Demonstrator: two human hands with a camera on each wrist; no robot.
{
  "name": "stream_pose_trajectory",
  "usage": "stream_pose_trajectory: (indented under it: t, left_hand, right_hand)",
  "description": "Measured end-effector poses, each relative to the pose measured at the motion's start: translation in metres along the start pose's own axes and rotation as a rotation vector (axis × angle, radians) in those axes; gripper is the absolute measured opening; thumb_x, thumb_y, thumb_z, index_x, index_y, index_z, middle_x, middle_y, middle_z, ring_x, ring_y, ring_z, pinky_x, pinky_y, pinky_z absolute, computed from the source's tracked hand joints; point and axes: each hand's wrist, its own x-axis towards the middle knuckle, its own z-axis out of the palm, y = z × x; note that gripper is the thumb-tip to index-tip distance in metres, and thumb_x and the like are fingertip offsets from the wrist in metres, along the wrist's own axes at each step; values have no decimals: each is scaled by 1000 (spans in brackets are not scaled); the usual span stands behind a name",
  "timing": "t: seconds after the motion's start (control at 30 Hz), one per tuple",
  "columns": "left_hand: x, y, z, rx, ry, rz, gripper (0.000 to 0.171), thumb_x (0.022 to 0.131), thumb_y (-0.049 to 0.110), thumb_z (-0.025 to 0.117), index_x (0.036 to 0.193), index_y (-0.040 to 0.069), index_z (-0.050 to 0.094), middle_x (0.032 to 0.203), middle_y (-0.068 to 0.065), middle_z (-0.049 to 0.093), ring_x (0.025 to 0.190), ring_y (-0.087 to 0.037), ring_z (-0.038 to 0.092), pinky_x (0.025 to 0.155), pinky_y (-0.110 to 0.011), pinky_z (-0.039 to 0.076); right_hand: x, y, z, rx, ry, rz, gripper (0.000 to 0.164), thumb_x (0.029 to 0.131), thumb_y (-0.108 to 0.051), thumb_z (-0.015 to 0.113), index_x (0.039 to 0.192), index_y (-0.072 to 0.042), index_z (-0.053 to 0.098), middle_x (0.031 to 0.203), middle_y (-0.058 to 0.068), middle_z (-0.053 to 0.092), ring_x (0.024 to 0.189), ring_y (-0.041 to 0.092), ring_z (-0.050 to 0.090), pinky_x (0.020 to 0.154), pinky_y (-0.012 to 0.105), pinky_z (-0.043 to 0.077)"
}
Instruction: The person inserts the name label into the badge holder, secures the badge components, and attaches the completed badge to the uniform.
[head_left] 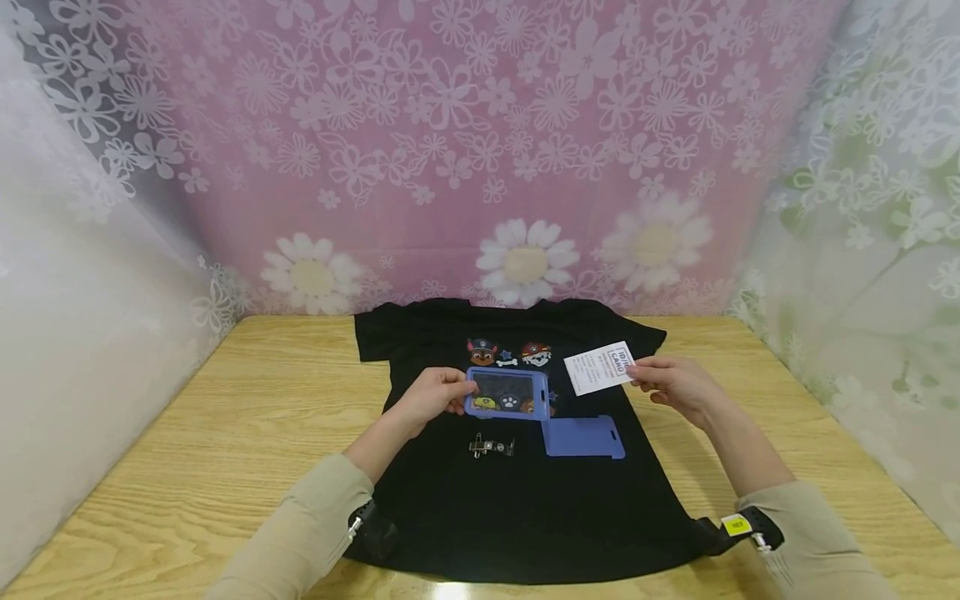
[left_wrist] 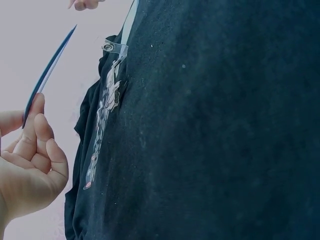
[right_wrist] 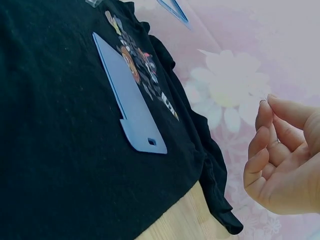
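Observation:
Between thumb and fingers, my left hand [head_left: 435, 392] pinches the left end of a blue badge holder frame [head_left: 542, 392] with a clear window. In the left wrist view the badge holder [left_wrist: 50, 67] appears edge-on, above the shirt. My right hand [head_left: 678, 385] pinches the right edge of a white printed ID card [head_left: 592, 371]; in the right wrist view the thumb and index fingertips [right_wrist: 267, 100] meet and the card is barely visible. A flat blue cover [head_left: 581, 437] with a slot lies on the shirt, below and between the hands. A metal badge clip with a clear strap [head_left: 491, 447] lies left of it.
A black T-shirt [head_left: 517, 517] with cartoon dog prints is spread over the wooden table [head_left: 255, 417]. Flowered curtains [head_left: 465, 167] hang behind and at both sides. Dark wrist straps sit over both sleeves.

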Motion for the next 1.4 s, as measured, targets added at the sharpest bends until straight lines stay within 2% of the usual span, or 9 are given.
stream_pose_trajectory:
  t: [0.23,0.5,0.83,1.0,1.4]
  left_hand:
    - [-1,2,0,-3,22,-29,26,91,13,57,93,-12,61,80,-14,63,63,-14,54,70,-36,49]
    - [0,2,1,-5,40,-23,22,90,12,58,87,-10,62,70,-4,60,61,-14,54,67,-35,48]
    - [0,3,1,-5,51,-30,20,91,13,58,83,-5,62,69,-3,59,61,-15,54,64,-30,46]
    - [0,4,1,-13,51,-35,22,91,13,57,86,-8,61,68,-3,59,61,-14,54,63,-28,45]
    - [1,5,2,-11,44,-24,27,91,15,57,91,-12,61,68,-2,59,61,-14,54,67,-34,46]
  right_hand:
    - [1,-3,6,46,-32,-17,14,93,-17,57,82,-20,66,75,-5,59,72,10,50,63,24,39]
    - [-1,-9,17,82,-38,-18,15,93,-16,57,81,-20,65,74,-6,59,71,10,51,64,24,40]
    - [0,-21,31,129,-60,-35,17,91,-13,58,78,-19,67,72,-6,60,69,8,52,61,22,41]
    - [1,-24,37,124,-64,-45,17,92,-12,57,79,-19,67,75,-5,59,70,10,51,62,23,39]
    - [5,-25,53,166,-69,-41,18,91,-8,58,78,-17,67,73,-4,60,68,10,51,58,21,39]
